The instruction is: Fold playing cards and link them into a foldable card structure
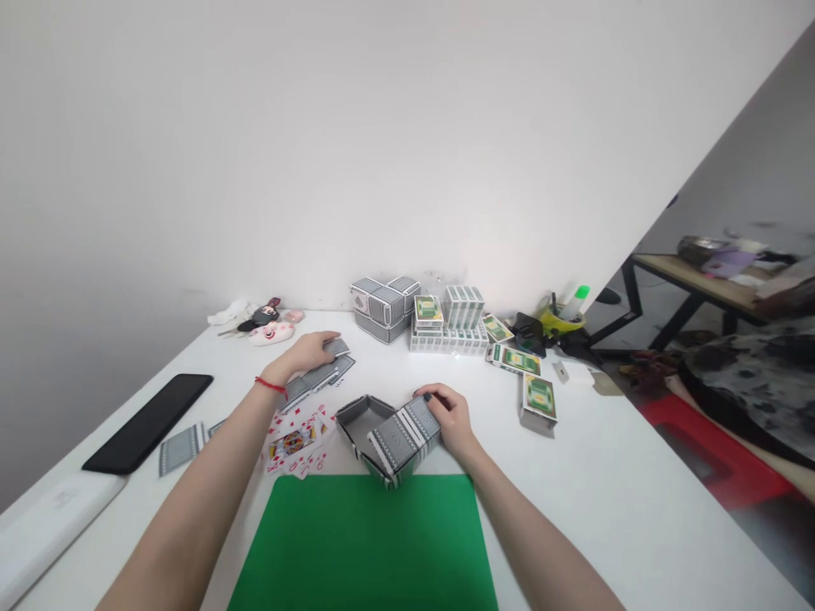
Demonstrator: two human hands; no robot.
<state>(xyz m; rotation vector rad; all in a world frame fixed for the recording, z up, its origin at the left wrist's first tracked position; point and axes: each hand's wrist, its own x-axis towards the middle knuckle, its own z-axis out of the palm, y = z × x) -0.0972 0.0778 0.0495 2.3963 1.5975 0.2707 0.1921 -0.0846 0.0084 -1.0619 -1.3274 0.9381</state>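
Note:
My left hand [311, 350] reaches to the far side of a loose pile of grey-backed playing cards [311, 380], its fingers closed on a playing card [337, 348] there. With my right hand [449, 412] I grip the right corner of a box folded from playing cards [404, 434]. The box is open on its left part, and grey card backs cover its right part. Face-up red playing cards [296, 441] lie left of the box. The fingertips of my right hand are partly hidden behind the box.
A green mat [369, 543] lies in front. Behind stand a finished-looking card block [385, 310] and stacked card packs [449, 339]. More packs [538, 399] lie right. A phone [149, 422], a white case [54, 526] and loose cards [182, 448] are left; a yellow pen holder [560, 321] is far right.

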